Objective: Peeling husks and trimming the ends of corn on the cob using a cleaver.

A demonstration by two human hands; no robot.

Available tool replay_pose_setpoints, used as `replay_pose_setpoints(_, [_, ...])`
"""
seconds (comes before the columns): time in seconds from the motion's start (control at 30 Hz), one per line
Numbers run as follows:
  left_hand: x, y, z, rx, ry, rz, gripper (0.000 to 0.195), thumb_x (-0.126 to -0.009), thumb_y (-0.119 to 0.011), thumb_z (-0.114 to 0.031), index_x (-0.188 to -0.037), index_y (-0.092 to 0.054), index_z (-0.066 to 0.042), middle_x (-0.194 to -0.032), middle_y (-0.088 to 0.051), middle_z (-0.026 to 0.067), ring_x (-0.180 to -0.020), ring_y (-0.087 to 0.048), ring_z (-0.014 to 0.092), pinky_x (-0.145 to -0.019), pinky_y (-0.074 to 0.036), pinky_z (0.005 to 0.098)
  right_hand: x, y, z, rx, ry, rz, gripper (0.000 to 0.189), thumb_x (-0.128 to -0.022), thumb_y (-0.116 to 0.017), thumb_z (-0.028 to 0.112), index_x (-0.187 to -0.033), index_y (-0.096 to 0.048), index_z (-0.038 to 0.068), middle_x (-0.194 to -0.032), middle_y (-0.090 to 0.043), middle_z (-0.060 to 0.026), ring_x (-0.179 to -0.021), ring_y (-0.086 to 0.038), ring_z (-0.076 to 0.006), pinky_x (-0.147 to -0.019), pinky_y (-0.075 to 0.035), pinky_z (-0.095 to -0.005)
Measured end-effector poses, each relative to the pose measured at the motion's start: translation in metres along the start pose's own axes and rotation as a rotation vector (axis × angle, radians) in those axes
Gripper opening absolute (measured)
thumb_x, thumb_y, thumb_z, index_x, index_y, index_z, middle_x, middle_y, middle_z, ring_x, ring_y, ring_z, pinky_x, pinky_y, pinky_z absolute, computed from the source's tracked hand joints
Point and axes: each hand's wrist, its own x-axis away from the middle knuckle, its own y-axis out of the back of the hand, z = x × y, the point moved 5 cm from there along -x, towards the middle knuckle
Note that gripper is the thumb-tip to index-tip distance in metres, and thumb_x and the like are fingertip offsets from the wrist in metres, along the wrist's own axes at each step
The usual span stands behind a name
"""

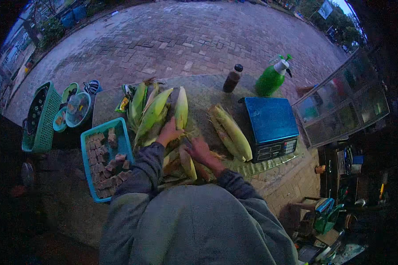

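Note:
My left hand (170,132) grips the lower end of an upright ear of corn in its husk (182,107). Close beside it, my right hand (199,150) is blurred, its fingers by thin strands of husk; whether they pinch anything cannot be made out. Several green-husked ears (154,111) are heaped just left of the held one. Below my hands lie more ears and loose husk (186,162), partly covered by my wrists. A pair of paler husked ears (230,132) rests to the right, apart from the heap.
On the right stands a blue-topped digital scale (268,119), with a green pump sprayer (270,79) and a dark bottle (232,79) behind. Left are a blue tray (128,132) of brown blocks, a green plastic basket (46,116) and several bowls (79,109). A glass-paned cabinet (343,99) borders the table.

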Motion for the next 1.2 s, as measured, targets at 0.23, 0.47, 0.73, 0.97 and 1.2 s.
replay_pose_setpoints(0.23, [-0.020,-0.013,0.044,0.464,0.136,0.034,0.071,-0.064,-0.067,-0.025,-0.121,-0.033,0.000,-0.109,-0.047,0.0183,-0.102,-0.045,0.033,-0.081,-0.040,0.0404,0.043,-0.069,0.030,0.163,0.581,0.096,0.053,-0.067,-0.063,0.027,-0.113,-0.046,0.009,-0.102,-0.050,-0.0181,-0.094,-0.047,-0.0358,-0.078,-0.040,-0.0452])
replay_pose_setpoints(0.47, [0.062,0.118,-0.045,1.179,-0.059,-0.243,0.059,-0.075,-0.055,-0.039,-0.121,-0.039,-0.005,-0.104,-0.048,0.0108,-0.096,-0.048,0.022,-0.078,-0.040,0.0351,0.091,0.005,0.019,0.083,0.188,0.079,0.049,-0.073,-0.059,0.022,-0.116,-0.041,0.007,-0.107,-0.045,-0.0183,-0.094,-0.046,-0.0351,-0.075,-0.041,-0.0437])
replay_pose_setpoints(0.73, [0.073,0.158,-0.041,1.479,-0.234,-0.168,0.050,-0.080,-0.049,-0.041,-0.112,-0.045,-0.004,-0.086,-0.058,0.0091,-0.073,-0.057,0.020,-0.069,-0.047,0.0321,0.047,-0.101,0.031,0.150,0.590,-0.152,0.043,-0.079,-0.051,0.019,-0.116,-0.037,0.002,-0.089,-0.051,-0.0211,-0.081,-0.052,-0.0372,-0.069,-0.044,-0.0411])
replay_pose_setpoints(0.97, [0.097,0.131,0.037,1.338,-0.242,-0.213,0.054,-0.068,-0.060,-0.021,-0.115,-0.041,-0.004,-0.093,-0.055,0.0106,-0.076,-0.055,0.021,-0.069,-0.046,0.0345,0.029,0.013,0.039,0.039,0.428,-0.116,0.051,-0.066,-0.061,0.015,-0.113,-0.044,0.005,-0.089,-0.051,-0.0196,-0.087,-0.050,-0.0338,-0.072,-0.041,-0.0423])
replay_pose_setpoints(1.2, [0.131,0.169,0.017,1.410,-0.274,-0.186,0.053,-0.077,-0.047,-0.049,-0.100,-0.050,-0.001,-0.079,-0.055,0.0111,-0.068,-0.054,0.021,-0.060,-0.045,0.0320,0.031,0.015,-0.041,0.104,0.083,-0.022,0.046,-0.064,-0.061,0.012,-0.108,-0.047,0.006,-0.089,-0.049,-0.0146,-0.084,-0.048,-0.0312,-0.068,-0.039,-0.0401])
